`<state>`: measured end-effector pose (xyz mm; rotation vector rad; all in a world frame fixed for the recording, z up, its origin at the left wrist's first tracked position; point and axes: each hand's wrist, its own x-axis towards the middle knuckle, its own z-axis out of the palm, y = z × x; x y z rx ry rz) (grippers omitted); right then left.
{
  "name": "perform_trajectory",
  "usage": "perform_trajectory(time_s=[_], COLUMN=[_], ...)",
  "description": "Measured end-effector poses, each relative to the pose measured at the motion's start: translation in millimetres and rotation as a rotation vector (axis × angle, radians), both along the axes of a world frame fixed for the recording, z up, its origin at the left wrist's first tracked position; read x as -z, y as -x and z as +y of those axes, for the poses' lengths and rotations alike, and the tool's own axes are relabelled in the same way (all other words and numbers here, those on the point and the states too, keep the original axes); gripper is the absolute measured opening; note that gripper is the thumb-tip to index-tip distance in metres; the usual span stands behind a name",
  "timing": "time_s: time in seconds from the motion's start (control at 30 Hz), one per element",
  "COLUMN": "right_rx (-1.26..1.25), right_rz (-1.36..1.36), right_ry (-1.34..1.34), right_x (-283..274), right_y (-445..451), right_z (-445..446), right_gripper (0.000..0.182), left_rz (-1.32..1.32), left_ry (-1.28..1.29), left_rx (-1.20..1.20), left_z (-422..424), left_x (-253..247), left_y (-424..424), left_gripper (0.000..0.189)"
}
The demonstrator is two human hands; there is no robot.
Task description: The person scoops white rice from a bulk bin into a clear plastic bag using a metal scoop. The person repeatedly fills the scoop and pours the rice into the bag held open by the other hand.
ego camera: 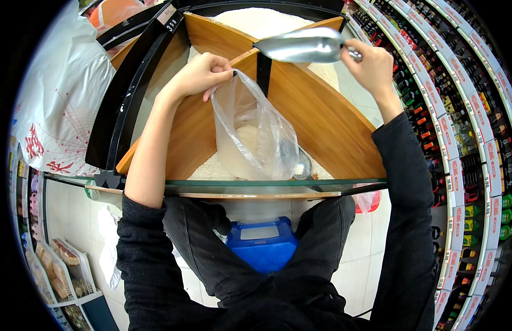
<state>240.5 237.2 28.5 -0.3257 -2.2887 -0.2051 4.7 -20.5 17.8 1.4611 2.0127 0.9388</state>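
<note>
Pinched between the fingers of my left hand is the rim of a clear plastic bag. The bag hangs with its mouth partly spread, and pale rice-like grain lies inside it. My right hand grips the handle of a shiny metal scoop, held level above the wooden dividers with its tip pointing left. I cannot see whether the scoop carries any grain. Below the bag is a wood-sided bin compartment with grain on its floor. A second metal scoop rests there, partly behind the bag.
A glass front panel edges the bin near my knees. Another compartment with white grain lies beyond the dividers. Bottle shelves curve along the right. At left stands a large printed white bag. A blue plastic stool sits between my legs.
</note>
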Motion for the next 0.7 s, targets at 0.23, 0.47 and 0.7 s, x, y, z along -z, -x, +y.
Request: perform_trajectory(time_s=[0.23,0.47,0.7], right_rx=[0.34,0.439,0.411], right_rz=[-0.248,-0.901,-1.273], right_ry=[0.173,0.407,0.547], right_x=[21,87,105], right_y=[-16,-12,5], right_z=[51,81,62], right_gripper=[0.027,0.035,0.035], left_rz=[0.049,0.038,0.042], left_ry=[0.002,0.007,0.032], left_rx=[-0.004,0.011,-0.023], left_z=[0,7,-7], left_x=[1,2,2], left_y=[2,0,6], left_gripper=[0.017,0.016,0.017])
